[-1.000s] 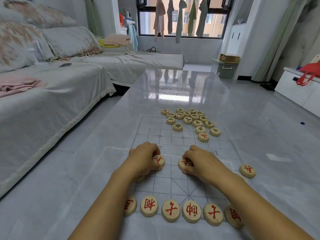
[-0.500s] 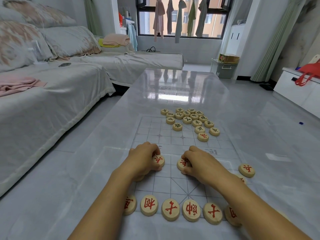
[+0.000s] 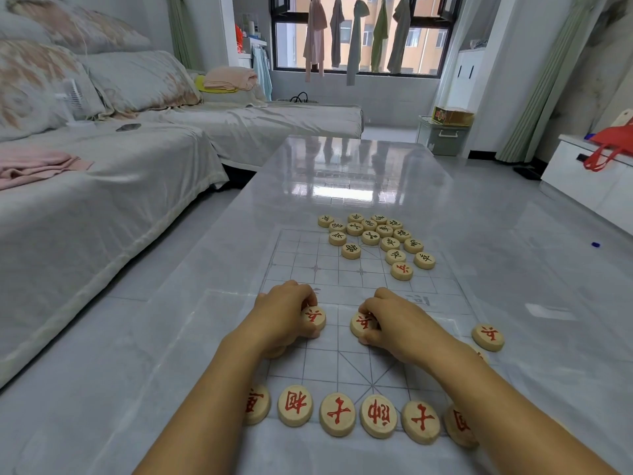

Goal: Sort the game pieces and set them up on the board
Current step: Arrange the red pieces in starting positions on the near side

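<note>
A clear gridded board sheet (image 3: 342, 275) lies on the glossy grey table. My left hand (image 3: 284, 315) grips a round wooden piece with a red character (image 3: 315, 317) resting on the board. My right hand (image 3: 397, 323) grips another red piece (image 3: 361, 324) beside it. Along the near edge stands a row of several red pieces (image 3: 337, 413). One red piece (image 3: 487, 336) lies off the board to the right. A cluster of black-character pieces (image 3: 375, 234) sits at the far end, with a single red piece (image 3: 401, 270) at its near side.
A covered sofa (image 3: 102, 186) runs along the left of the table. A white cabinet with a red bag (image 3: 606, 149) stands at the right. A storage box (image 3: 442, 135) sits beyond the table's far end, under the window.
Both hands have stayed almost still on their red pieces; the right hand and its piece have slid very slightly toward the left.
</note>
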{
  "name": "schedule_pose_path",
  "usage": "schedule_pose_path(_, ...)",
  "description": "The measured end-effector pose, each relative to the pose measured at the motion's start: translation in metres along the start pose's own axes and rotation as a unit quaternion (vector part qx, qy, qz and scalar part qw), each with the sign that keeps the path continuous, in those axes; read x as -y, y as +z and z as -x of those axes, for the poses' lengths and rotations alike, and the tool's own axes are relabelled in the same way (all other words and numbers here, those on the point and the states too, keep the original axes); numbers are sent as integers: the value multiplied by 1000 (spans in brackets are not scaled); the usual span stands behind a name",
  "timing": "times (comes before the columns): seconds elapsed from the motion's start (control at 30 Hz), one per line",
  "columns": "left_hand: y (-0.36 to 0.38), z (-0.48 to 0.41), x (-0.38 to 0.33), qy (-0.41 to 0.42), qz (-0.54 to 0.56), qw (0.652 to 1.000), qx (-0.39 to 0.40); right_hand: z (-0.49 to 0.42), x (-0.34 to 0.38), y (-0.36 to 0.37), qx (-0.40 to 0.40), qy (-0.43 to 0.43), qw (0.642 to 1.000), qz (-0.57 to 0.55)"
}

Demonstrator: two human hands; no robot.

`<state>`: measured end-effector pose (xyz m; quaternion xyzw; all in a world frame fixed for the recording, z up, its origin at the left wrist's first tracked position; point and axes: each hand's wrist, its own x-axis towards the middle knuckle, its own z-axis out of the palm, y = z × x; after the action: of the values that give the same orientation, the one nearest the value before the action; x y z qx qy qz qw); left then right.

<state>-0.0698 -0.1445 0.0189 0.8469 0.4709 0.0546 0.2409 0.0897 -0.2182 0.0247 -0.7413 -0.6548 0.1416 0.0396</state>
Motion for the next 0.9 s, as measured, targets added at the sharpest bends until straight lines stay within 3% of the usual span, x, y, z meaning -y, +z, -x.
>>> schedule_pose_path(0.3,-2,0,-1,-3,-3,1000,10,6,-6,0,-6,-3,1000,-5)
schedule_pose_path(0.57,-7,-1,9,-18,53,998,9,-13,-53,-28,-60,74,995,14)
schedule_pose_path(0.9,-32,4,43,-90,111,977,-156,-45,-52,-20,-18,9,998,55)
